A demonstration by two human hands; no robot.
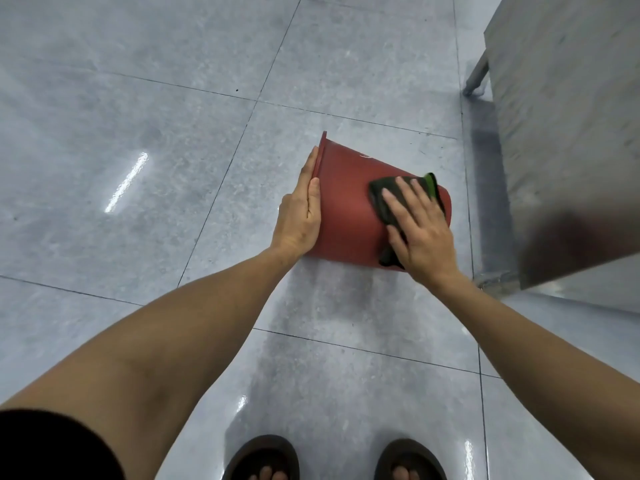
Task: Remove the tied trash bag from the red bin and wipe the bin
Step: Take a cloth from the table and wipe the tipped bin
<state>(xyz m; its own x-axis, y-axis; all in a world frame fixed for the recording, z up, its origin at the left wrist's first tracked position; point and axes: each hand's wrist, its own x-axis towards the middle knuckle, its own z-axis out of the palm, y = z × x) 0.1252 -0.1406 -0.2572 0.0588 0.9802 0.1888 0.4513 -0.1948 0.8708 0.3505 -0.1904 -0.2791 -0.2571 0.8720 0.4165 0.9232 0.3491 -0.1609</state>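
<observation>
The red bin (349,202) lies on its side on the grey tiled floor, its rim to the left and its base to the right. My left hand (299,213) rests flat against the rim end with straight fingers. My right hand (420,230) presses a dark cloth with a green edge (384,199) onto the bin's outer wall near the base, fingers spread and straight. No trash bag shows in the head view. The bin's inside is hidden.
A steel cabinet or table (568,133) on thin legs stands close to the right of the bin. My two sandalled feet (336,459) are at the bottom edge. Glossy floor tiles (138,133) stretch out left and ahead.
</observation>
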